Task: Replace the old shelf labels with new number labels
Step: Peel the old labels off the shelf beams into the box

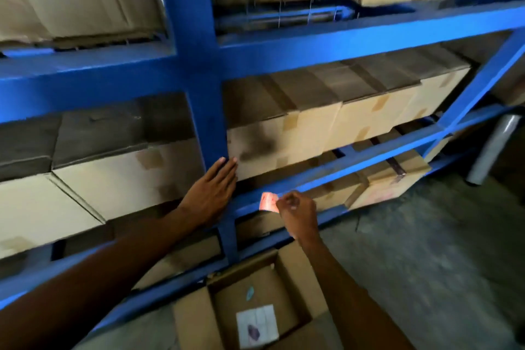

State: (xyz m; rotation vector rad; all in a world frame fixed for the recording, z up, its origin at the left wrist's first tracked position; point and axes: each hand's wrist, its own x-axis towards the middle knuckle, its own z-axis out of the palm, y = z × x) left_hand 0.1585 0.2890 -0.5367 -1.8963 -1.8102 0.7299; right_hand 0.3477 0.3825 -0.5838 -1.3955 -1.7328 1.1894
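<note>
With our left hand (214, 192) spread flat against the blue upright (208, 133) and our right hand (297, 212) pinching the orange label (268, 202) at the shelf beam (335, 176), we risk tearing it; a hasty pull could leave residue.

Taped cardboard boxes (312, 128) are stacked inside; an open box (255, 301) holding paper scraps (257, 325) sits on the concrete floor (426, 250).
</note>
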